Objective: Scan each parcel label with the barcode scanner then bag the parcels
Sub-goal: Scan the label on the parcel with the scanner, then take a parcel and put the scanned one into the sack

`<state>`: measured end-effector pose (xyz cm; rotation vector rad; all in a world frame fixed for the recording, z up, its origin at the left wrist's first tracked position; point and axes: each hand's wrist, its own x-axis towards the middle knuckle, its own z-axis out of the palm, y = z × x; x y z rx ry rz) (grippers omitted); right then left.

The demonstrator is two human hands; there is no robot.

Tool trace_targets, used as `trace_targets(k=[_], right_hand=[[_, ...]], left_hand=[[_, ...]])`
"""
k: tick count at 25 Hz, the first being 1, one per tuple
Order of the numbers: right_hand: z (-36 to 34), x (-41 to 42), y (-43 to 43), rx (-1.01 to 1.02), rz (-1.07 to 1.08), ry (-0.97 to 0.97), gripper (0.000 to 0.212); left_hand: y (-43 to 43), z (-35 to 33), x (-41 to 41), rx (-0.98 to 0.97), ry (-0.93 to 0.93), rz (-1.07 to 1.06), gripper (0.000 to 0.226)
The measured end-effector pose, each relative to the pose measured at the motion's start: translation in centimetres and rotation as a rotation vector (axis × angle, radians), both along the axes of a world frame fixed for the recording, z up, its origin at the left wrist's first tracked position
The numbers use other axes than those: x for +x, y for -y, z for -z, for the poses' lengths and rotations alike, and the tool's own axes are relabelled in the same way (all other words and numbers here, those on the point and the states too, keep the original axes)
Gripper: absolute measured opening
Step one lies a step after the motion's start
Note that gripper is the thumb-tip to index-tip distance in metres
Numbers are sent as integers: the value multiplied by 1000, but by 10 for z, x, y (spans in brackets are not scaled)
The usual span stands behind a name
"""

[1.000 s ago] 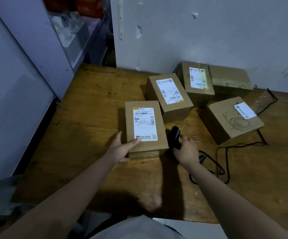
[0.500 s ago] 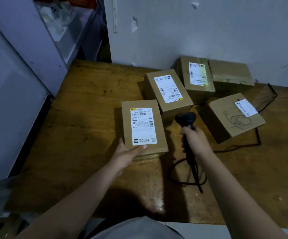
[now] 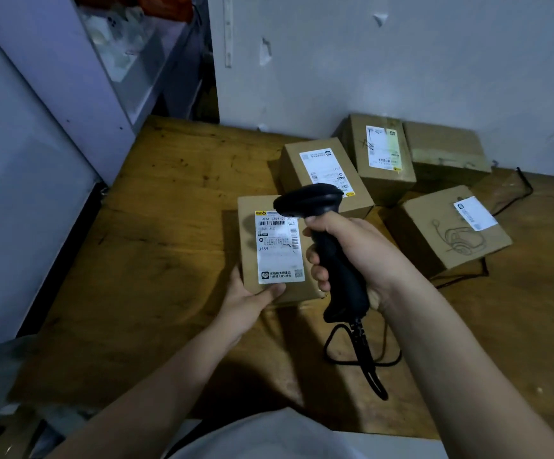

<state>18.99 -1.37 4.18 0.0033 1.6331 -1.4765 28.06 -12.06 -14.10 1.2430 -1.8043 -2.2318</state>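
the barcode scanner [image 3: 322,240], gripped by right hand [image 3: 358,256], has risen over the parcel [image 3: 277,250]; left hand [image 3: 249,301] pinches it.

We see a dim, soft picture; the near label [image 3: 279,256] glares white, and shadows darken the near table [image 3: 169,260].

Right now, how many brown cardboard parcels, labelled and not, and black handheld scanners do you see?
Brown cardboard parcels with white labels showing: 4
Brown cardboard parcel with no label showing: 1
Black handheld barcode scanner: 1
Total: 6
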Motion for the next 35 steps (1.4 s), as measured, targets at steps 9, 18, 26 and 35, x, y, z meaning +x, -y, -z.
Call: trace_targets(k=[9, 18, 26, 35], right_hand=[[-7, 4, -2, 73, -27, -26, 21], [-17, 9, -4, 66, -18, -46, 18], [99, -22, -41, 691, -101, -554, 17], [156, -12, -76, 977, -132, -997, 43]], left_hand=[[4, 6, 2, -41, 77, 70, 138], [2, 14, 0, -70, 68, 43, 123], [4, 7, 1, -15, 0, 26, 88], [-13, 7, 24, -36, -3, -75, 78]])
